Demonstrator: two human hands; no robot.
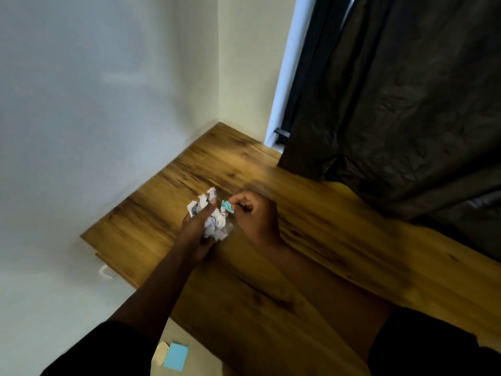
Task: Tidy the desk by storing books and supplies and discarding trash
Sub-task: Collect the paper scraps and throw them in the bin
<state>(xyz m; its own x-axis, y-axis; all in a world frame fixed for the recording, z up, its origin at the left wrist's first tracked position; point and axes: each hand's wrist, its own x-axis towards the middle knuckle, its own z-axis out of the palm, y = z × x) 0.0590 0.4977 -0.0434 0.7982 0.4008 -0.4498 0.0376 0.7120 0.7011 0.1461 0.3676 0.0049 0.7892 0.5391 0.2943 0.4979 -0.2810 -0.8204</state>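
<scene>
My left hand (196,229) holds a wad of crumpled white paper (217,226) just above the wooden desk (311,240), near its far left part. My right hand (254,215) is beside it on the right and pinches a small crumpled teal scrap (226,206) between thumb and fingertips, right at the top of the white wad. The frame is motion-blurred, so finger detail is soft.
A white wall runs along the desk's left and back edges. A dark curtain (406,104) hangs over the desk's back right. Below the desk's left edge, a light blue sheet (175,356) lies on something pale. A small white hook (105,272) sticks out under the desk's left side.
</scene>
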